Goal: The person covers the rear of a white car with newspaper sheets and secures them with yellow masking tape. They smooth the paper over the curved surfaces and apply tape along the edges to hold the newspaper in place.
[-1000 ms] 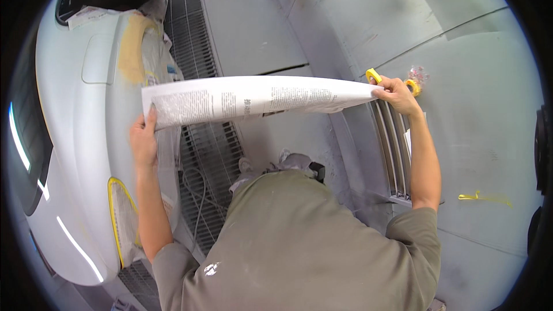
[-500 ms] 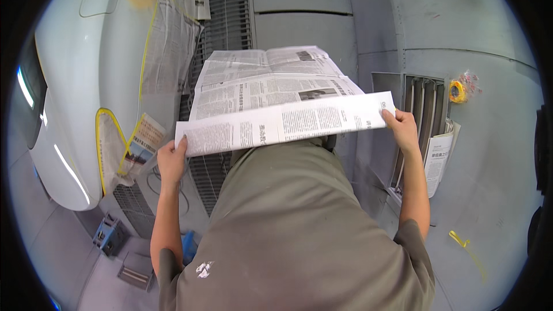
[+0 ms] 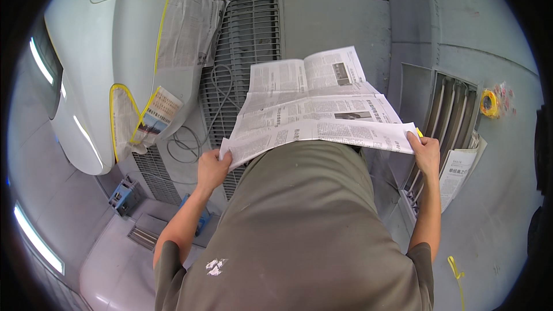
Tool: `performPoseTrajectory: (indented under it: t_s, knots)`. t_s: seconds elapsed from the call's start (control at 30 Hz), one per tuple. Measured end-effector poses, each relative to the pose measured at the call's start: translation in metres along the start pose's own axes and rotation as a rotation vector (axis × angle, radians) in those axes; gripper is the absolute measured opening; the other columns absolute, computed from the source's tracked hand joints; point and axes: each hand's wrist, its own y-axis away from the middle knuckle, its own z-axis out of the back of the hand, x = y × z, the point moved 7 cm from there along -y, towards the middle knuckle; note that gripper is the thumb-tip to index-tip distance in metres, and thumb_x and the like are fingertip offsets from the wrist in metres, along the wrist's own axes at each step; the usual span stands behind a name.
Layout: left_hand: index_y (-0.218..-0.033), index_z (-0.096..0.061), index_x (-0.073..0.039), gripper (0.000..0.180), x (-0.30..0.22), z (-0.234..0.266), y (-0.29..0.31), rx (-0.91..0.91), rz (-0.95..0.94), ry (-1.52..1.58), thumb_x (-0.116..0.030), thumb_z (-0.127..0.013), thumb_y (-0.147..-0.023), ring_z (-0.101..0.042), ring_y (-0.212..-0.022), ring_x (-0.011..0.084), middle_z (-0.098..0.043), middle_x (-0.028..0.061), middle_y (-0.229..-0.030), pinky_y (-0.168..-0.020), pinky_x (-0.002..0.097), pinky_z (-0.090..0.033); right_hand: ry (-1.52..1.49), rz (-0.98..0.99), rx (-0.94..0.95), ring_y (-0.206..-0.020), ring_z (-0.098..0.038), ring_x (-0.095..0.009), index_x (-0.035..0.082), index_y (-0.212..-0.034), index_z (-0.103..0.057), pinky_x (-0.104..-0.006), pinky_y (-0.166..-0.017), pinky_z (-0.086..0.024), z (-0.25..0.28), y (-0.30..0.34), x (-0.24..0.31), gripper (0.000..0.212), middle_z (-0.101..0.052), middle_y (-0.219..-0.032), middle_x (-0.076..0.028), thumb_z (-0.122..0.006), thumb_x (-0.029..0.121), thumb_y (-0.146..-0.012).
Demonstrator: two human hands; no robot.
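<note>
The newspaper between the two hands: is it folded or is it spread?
Mostly spread: the newspaper shows a wide printed face crossed by creases, while the left hand and right hand hold its near edge.

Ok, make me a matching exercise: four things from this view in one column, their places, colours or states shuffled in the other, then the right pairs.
Things
1. newspaper sheet
2. tape roll
3. car body
4. floor grating

Descriptions
A. dark and slatted
B. pale, partly covered with yellow-edged paper
C. held by the left hand and right hand
D. yellow, against the grey wall

Pairs: 1-C, 2-D, 3-B, 4-A
</note>
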Motion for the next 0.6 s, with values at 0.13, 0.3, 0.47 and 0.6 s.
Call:
performPoseTrajectory:
  t_s: [0.13, 0.3, 0.47, 0.6]
  knots:
    - [-0.115, -0.072, -0.001, 0.04, -0.02, -0.024, 0.022, 0.125, -0.064, -0.108, -0.032, -0.076, -0.09, -0.073, -0.072, 0.0319, -0.073, 0.0166, -0.077, -0.068, 0.0435, -0.054, 0.042, -0.007, 0.076, -0.05, -0.049, -0.011, -0.004, -0.059, -0.065, -0.0372, -0.052, -0.041, 0.002, 0.0, -0.018, 0.059, -0.053, -0.05, -0.006, -0.084, 0.044, -0.086]
    - [-0.161, -0.04, -0.007, 0.081, -0.115, -0.009, 0.055, -0.114, -0.863, -0.266, -0.022, -0.079, -0.092, -0.062, -0.129, 0.0373, -0.06, 0.0212, -0.147, -0.107, 0.0403, -0.049, 0.235, 0.069, 0.12, -0.052, -0.064, -0.034, -0.006, -0.066, -0.071, -0.0447, -0.057, -0.049, -0.004, -0.008, -0.026, 0.061, -0.06, -0.056, -0.021, -0.078, 0.05, -0.088]
    - [-0.165, -0.036, -0.008, 0.084, -0.151, -0.021, 0.062, 0.751, -0.68, 0.136, -0.019, -0.076, -0.092, -0.037, -0.156, 0.0357, -0.037, 0.0186, -0.17, -0.13, 0.0459, -0.026, 0.226, 0.056, 0.088, -0.056, -0.065, -0.034, -0.007, -0.066, -0.07, -0.0456, -0.059, -0.049, 0.001, -0.029, -0.046, 0.064, -0.061, -0.058, -0.021, -0.076, 0.052, -0.09]
    - [-0.165, -0.037, -0.009, 0.081, -0.166, -0.02, 0.057, 0.63, -0.823, -0.032, -0.01, -0.072, -0.092, -0.039, -0.155, 0.0355, -0.04, 0.0171, -0.169, -0.129, 0.0504, -0.027, -0.237, 0.118, 0.195, -0.067, -0.044, -0.006, -0.002, -0.066, -0.056, -0.0342, -0.058, -0.034, 0.001, -0.043, -0.063, 0.054, -0.048, -0.063, 0.004, -0.073, 0.037, -0.099]
